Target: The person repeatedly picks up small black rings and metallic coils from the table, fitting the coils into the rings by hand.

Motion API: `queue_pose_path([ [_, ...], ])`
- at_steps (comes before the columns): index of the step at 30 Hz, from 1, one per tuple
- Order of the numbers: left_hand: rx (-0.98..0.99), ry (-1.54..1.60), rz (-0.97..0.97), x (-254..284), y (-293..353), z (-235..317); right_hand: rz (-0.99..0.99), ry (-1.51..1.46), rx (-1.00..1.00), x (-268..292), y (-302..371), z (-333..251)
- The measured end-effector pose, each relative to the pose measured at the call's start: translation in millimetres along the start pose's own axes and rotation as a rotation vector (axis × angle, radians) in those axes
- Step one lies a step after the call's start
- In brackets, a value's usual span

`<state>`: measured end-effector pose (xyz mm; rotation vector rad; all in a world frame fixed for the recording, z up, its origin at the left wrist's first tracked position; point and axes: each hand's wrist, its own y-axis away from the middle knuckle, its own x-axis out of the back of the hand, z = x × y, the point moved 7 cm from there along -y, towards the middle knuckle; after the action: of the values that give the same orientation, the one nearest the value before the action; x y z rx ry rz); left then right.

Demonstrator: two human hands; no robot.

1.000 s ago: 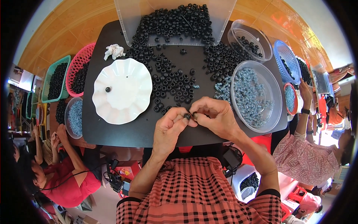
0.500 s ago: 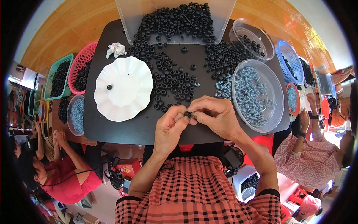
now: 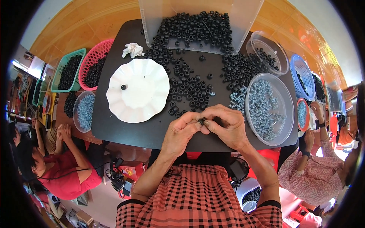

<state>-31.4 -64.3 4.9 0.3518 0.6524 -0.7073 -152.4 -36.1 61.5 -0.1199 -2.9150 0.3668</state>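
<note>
My left hand (image 3: 179, 132) and my right hand (image 3: 229, 128) meet above the near part of the dark table. Thumbs and fingertips of both pinch a small round black plastic part (image 3: 202, 121), mostly covered by the fingers. Just beyond them lies a loose pile of hollow black plastic parts (image 3: 194, 90), with one small blue-grey coil spring (image 3: 212, 94) at its right edge. Left of the pile, a white scalloped plate (image 3: 140, 104) carries a single black part (image 3: 123, 87). A clear round bowl (image 3: 283, 131) of coil springs stands to the right of my right hand.
At the far edge a translucent bin (image 3: 243, 22) lies tipped, spilling black parts onto the table (image 3: 129, 133). Crumpled white tissue (image 3: 133, 49) is beyond the plate. Baskets, including a pink one (image 3: 86, 57) and a blue one (image 3: 304, 78), flank the table. People sit at both sides.
The whole view has shifted slightly, so the table and its contents appear farther right. Both hands still pinch the black part together, with the fingers slightly rearranged.
</note>
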Motion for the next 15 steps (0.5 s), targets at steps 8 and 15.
queue_pose_path([
  [8, 0.033, 0.019, 0.071, 6, 1, -1, 0.020, 0.215, 0.118, -7, 4, -10],
  [15, 0.102, 0.096, -0.006, 4, 2, -1, 0.097, 0.317, 0.230, -11, 10, -9],
])
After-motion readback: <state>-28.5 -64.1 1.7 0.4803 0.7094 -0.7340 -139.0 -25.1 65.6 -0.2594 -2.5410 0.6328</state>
